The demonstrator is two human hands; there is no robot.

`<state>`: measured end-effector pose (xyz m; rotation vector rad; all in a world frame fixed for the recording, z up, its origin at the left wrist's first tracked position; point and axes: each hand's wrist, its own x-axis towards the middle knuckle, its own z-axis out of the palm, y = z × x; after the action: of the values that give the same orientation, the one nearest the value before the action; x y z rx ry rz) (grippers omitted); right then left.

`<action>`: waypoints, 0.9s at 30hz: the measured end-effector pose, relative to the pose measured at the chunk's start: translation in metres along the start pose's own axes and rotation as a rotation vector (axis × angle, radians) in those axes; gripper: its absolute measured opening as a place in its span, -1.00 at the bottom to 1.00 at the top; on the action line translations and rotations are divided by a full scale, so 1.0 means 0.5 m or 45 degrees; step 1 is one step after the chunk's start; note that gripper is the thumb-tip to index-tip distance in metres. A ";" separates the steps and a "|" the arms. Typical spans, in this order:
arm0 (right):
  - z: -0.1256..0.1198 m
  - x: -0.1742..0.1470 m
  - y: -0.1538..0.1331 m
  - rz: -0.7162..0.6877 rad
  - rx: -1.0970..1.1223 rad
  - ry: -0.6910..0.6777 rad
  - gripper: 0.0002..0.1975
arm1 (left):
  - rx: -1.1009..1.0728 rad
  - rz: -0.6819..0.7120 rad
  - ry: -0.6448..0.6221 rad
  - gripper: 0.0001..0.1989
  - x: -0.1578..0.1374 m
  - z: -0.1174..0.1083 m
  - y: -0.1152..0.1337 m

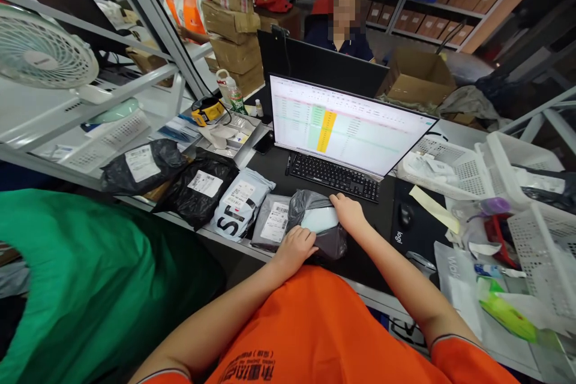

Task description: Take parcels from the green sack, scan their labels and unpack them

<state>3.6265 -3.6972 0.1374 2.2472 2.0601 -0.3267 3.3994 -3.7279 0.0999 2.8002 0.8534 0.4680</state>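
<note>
In front of my body, at the desk's edge, lies a dark grey plastic mailing bag (335, 244) with its mouth open. A pale blue, smooth-faced item (320, 219) shows inside it; its kind cannot be made out. My left hand (297, 247) is closed on the bag's near left edge, fingers curled at the opening. At the upper right, my right hand (348, 214) grips the bag's far rim. Just left of the bag lies a flat grey parcel (263, 231) with a white label, partly hidden by the bag and my left hand.
Left along the edge lie a light blue parcel (240, 207) and two black parcels. A monitor (346, 132) and keyboard (335, 175) stand behind the bag, a mouse (405, 216) to its right. White baskets (468, 174) crowd the right. A person (344, 42) sits opposite.
</note>
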 end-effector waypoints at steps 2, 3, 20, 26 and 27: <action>0.006 0.004 0.019 0.088 0.100 -0.017 -0.63 | -0.043 0.044 0.005 -0.81 -0.020 -0.008 -0.011; 0.011 0.009 0.035 0.139 0.161 -0.038 -0.64 | -0.070 0.076 0.014 -0.77 -0.034 -0.011 -0.018; 0.038 0.015 0.051 0.108 0.644 0.168 -0.36 | 0.050 -0.786 -0.202 -0.69 0.044 0.001 -0.069; 0.036 -0.021 -0.082 -0.108 0.260 0.219 -0.66 | -0.333 -0.964 -0.190 -0.22 0.045 0.043 -0.113; 0.047 -0.020 -0.090 -0.065 0.239 0.204 -0.65 | -0.464 -0.967 -0.162 -0.16 0.039 0.051 -0.123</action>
<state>3.5786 -3.7072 0.1203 2.4025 2.2567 -0.3698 3.3922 -3.6681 0.0649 1.9564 1.5079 0.2708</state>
